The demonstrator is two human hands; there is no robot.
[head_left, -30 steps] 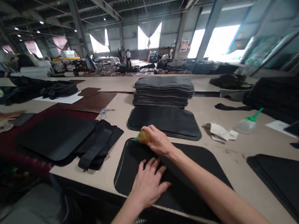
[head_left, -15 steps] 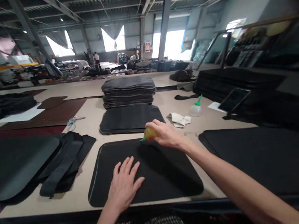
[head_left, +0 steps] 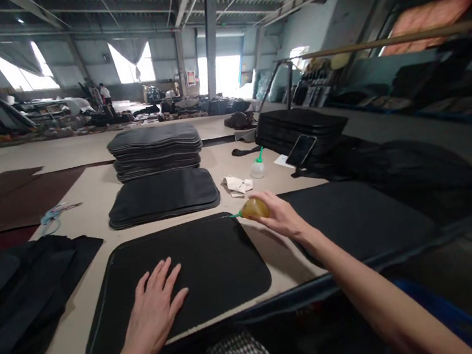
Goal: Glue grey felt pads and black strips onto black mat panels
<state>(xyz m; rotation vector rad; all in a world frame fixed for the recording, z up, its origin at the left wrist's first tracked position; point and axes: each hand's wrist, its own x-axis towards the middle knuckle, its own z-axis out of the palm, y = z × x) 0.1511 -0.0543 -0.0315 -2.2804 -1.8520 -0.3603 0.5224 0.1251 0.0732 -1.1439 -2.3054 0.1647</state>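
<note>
A black rounded panel lies flat on the beige table, with a thin pale line along its far and left edges. My left hand rests on the panel's left part, fingers spread. In my right hand is a squeeze bottle of yellowish-brown liquid, tipped on its side. Its green nozzle points left and meets the panel's far right corner. Behind the bottle are a crumpled white cloth and a second, clear bottle with a green nozzle, standing upright.
Stacked dark panels sit beyond the black one. Black strips lie at the left. To the right are more black panels and a phone propped up. A distant person stands near the windows.
My right hand has moved the bottle rightward along the panel's far edge to its right corner. The view has turned right. My left hand remains spread on the panel.
</note>
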